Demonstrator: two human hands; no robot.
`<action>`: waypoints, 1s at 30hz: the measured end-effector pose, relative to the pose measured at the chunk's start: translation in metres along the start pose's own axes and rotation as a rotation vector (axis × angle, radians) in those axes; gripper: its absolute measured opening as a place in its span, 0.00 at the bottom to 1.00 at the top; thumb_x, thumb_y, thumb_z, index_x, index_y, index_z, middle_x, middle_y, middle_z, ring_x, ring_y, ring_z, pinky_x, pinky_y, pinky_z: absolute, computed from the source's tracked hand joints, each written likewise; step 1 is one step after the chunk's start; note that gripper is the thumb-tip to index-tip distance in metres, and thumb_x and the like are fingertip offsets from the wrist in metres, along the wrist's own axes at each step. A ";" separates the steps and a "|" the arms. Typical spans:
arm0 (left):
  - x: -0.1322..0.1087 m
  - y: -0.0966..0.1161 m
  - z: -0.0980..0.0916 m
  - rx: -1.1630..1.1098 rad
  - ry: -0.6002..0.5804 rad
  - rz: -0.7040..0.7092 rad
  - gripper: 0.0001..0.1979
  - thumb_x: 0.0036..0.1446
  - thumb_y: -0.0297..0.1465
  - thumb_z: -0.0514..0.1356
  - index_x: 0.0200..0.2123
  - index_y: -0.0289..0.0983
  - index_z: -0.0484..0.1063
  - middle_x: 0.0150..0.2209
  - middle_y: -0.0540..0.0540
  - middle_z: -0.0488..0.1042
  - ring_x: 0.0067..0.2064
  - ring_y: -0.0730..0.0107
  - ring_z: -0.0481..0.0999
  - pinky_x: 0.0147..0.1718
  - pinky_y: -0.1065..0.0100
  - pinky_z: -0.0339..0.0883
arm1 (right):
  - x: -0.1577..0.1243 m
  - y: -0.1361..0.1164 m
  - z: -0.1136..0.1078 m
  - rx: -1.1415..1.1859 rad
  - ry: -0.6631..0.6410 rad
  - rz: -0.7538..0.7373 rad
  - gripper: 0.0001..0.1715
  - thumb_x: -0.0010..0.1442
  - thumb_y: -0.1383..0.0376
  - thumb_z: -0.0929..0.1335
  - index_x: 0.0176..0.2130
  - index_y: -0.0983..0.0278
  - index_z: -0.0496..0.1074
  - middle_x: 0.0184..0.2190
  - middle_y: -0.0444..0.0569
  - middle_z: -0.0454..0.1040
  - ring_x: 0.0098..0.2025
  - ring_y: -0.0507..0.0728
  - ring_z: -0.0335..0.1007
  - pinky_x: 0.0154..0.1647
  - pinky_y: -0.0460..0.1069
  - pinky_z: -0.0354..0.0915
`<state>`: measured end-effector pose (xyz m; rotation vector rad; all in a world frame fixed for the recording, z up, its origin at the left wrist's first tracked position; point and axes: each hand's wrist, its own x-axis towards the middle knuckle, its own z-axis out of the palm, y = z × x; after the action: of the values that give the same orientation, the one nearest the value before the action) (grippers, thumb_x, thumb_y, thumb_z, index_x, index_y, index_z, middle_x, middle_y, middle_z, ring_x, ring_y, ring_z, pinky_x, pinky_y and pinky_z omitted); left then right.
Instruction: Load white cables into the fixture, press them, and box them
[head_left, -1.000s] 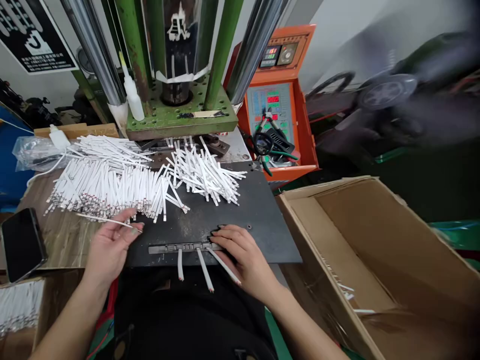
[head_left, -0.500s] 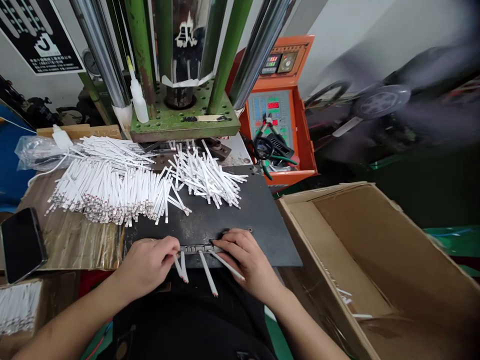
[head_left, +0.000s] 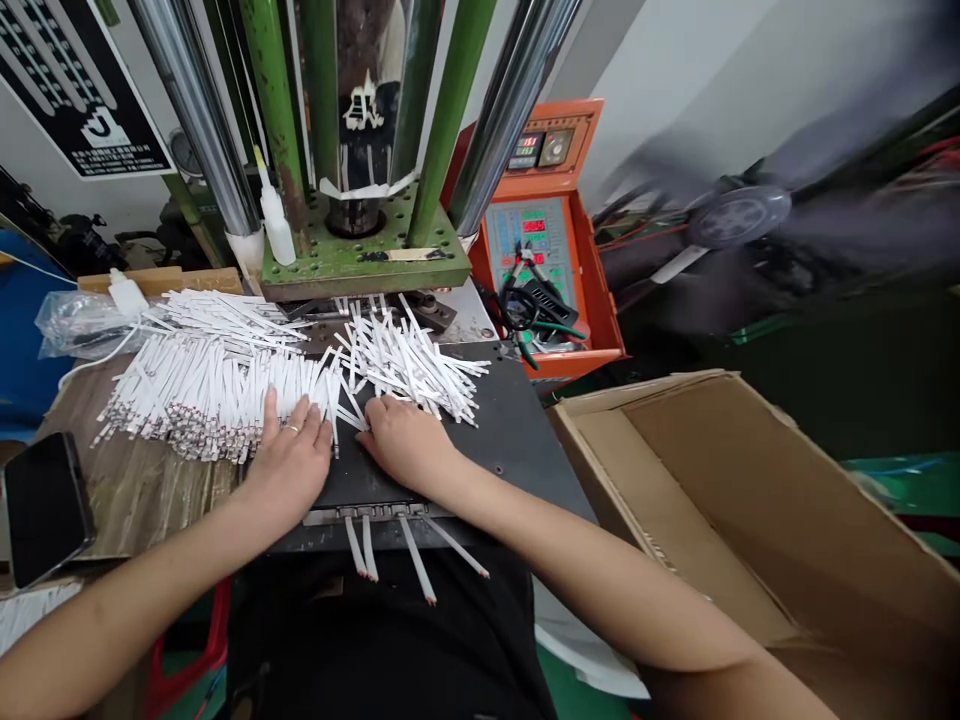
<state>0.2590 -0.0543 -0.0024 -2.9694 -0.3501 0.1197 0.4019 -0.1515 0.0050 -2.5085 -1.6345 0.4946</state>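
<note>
White strips (head_left: pixel 202 390) lie heaped by my left hand (head_left: pixel 292 465), its fingers loosely spread at the near edge. My right hand (head_left: pixel 409 440) is bunched beside the second pile (head_left: pixel 412 365); whether it pinches a strip, I cannot tell. Four strips (head_left: pixel 416 560) project from the slotted metal bar (head_left: pixel 321 517) on the black plate (head_left: pixel 517 425). Judgement: separate pieces singly, tips undisturbed.

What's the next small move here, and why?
Probably pinch one thin, flat white strip with the bare right hand: it sits right beside loose ones, while the slotted grey metal bar has four strips along it, with a wider gap between the middle two.
</note>
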 end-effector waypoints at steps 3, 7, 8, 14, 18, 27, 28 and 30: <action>-0.010 0.019 0.005 -0.184 -0.042 0.028 0.21 0.64 0.24 0.48 0.59 0.26 0.65 0.60 0.28 0.65 0.61 0.44 0.65 0.63 0.32 0.35 | -0.011 0.002 0.007 0.017 -0.050 -0.022 0.09 0.66 0.67 0.64 0.44 0.70 0.70 0.40 0.57 0.74 0.42 0.64 0.73 0.37 0.51 0.65; -0.028 0.021 0.002 -0.349 -0.016 0.052 0.27 0.63 0.21 0.43 0.65 0.29 0.55 0.65 0.32 0.57 0.66 0.54 0.59 0.65 0.37 0.31 | -0.033 0.017 0.010 0.195 -0.065 -0.068 0.08 0.65 0.68 0.66 0.44 0.68 0.70 0.39 0.54 0.73 0.41 0.61 0.72 0.39 0.50 0.64; -0.029 0.019 0.001 -0.332 -0.013 0.010 0.28 0.61 0.20 0.43 0.65 0.29 0.54 0.66 0.32 0.55 0.67 0.52 0.55 0.64 0.36 0.29 | -0.036 0.018 0.010 0.238 -0.058 -0.070 0.11 0.64 0.68 0.67 0.47 0.69 0.69 0.41 0.55 0.72 0.43 0.61 0.72 0.41 0.50 0.64; -0.005 0.019 0.000 -0.288 -0.149 -0.095 0.35 0.54 0.16 0.45 0.67 0.26 0.49 0.68 0.32 0.49 0.70 0.41 0.38 0.59 0.27 0.25 | -0.030 0.008 0.016 0.316 -0.060 -0.092 0.29 0.57 0.72 0.71 0.56 0.71 0.62 0.51 0.61 0.63 0.49 0.65 0.69 0.47 0.55 0.66; -0.004 0.019 0.000 -0.301 -0.168 -0.065 0.37 0.52 0.16 0.45 0.67 0.27 0.47 0.67 0.33 0.52 0.70 0.46 0.39 0.60 0.29 0.21 | -0.027 0.009 0.018 0.369 -0.067 -0.131 0.33 0.57 0.71 0.71 0.59 0.70 0.59 0.52 0.61 0.61 0.51 0.65 0.67 0.50 0.56 0.66; -0.039 0.029 -0.016 -0.552 -0.330 0.081 0.39 0.53 0.20 0.47 0.68 0.29 0.40 0.68 0.35 0.50 0.70 0.52 0.39 0.64 0.36 0.23 | -0.026 0.010 0.014 0.435 -0.123 -0.193 0.25 0.57 0.76 0.68 0.53 0.68 0.65 0.48 0.57 0.62 0.45 0.58 0.68 0.47 0.52 0.65; -0.038 0.030 -0.018 -0.567 -0.352 0.089 0.38 0.54 0.21 0.47 0.68 0.29 0.40 0.68 0.35 0.50 0.70 0.51 0.39 0.64 0.36 0.25 | -0.027 0.010 0.014 0.451 -0.127 -0.206 0.24 0.56 0.76 0.68 0.53 0.68 0.65 0.47 0.56 0.63 0.44 0.58 0.68 0.47 0.51 0.65; -0.037 0.030 -0.021 -0.579 -0.388 0.098 0.38 0.54 0.20 0.46 0.68 0.28 0.41 0.68 0.34 0.50 0.70 0.52 0.41 0.64 0.35 0.28 | -0.030 0.013 0.015 0.499 -0.139 -0.228 0.25 0.56 0.76 0.68 0.53 0.68 0.66 0.46 0.55 0.64 0.42 0.56 0.69 0.47 0.50 0.66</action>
<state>0.2316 -0.0948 0.0163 -3.5266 -0.3263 0.7285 0.3969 -0.1855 -0.0059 -1.9418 -1.5710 0.9299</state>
